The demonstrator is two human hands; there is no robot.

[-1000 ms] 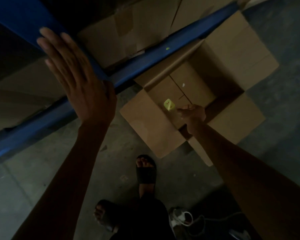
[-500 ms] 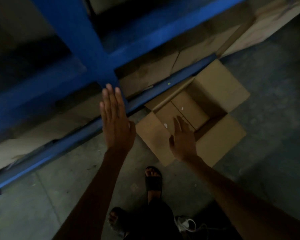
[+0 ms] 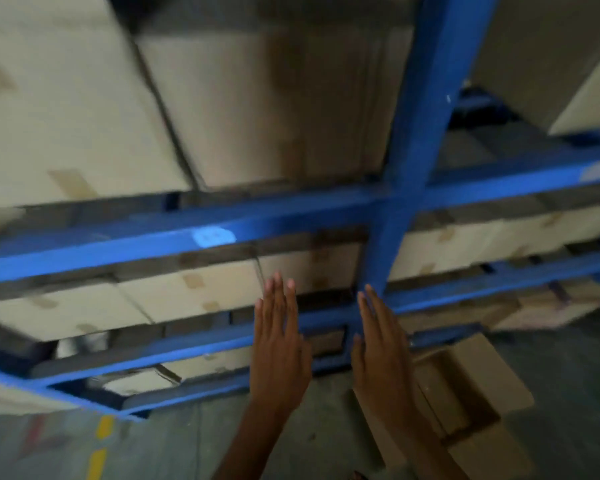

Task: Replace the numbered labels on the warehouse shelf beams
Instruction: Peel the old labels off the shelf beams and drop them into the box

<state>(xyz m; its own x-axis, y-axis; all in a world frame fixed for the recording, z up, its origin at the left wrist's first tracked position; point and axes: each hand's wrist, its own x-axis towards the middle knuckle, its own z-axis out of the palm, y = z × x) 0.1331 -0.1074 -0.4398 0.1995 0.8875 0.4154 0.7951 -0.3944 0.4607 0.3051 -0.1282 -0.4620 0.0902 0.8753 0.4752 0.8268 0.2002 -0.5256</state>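
At the far left, large tan cardboard cartons [image 3: 66,109] filled the upper level of the blue steel shelving rack, their faces closed and patched with brown tape, so nothing of their contents showed. Below them ran the long blue horizontal shelf beam [image 3: 118,244], and on it sat a pale, rounded label patch [image 3: 213,236], too blurred for any number to be read. Under that beam, flatter tan cartons [image 3: 187,292] lay side by side on the next level, also shut. On the grey concrete floor [image 3: 174,445] at lower left, short yellow painted dashes [image 3: 101,441] marked a line. Toward the middle, the left hand [image 3: 279,344] was raised in front of the lower beams, palm away from the camera, fingers straight and held close together, gripping nothing. Just beside it, the right hand [image 3: 383,351] was up in the same way, fingers extended and empty, its tips near the foot of the blue vertical rack post [image 3: 426,133]; whether either hand touched the steel could not be told. Right of that hand, an open brown cardboard box [image 3: 478,386] stood on the floor with its flaps spread outward; its inside was dark and no contents could be made out. Farther right, another blue beam [image 3: 534,181] carried a small pale tag [image 3: 598,170] near its end, unreadable.
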